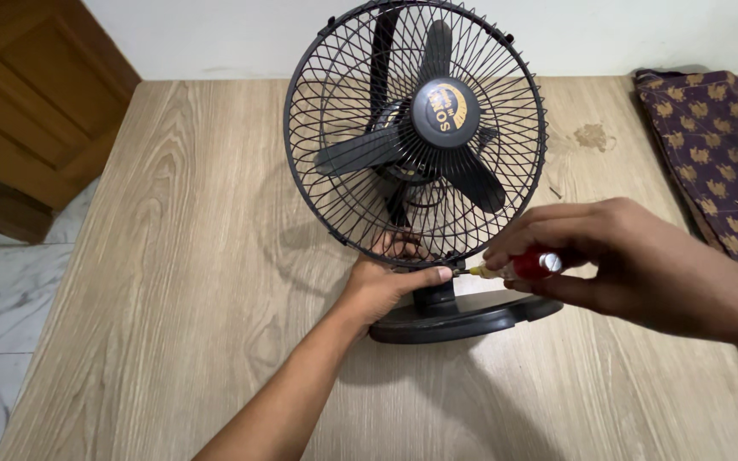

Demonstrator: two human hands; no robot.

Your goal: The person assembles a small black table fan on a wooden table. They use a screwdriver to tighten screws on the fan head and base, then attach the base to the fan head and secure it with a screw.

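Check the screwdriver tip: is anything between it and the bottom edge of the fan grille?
Nothing visible blocks it. The screwdriver in the right hand points left, its tip at the bottom rim of the fan grille. The left hand grips that rim, thumb lying right beside the tip; the exact contact spot is too small to tell.

Bright, even light from above casts soft shadows on the wooden table (pixel 172 256); the picture is sharp, edges slightly stretched.
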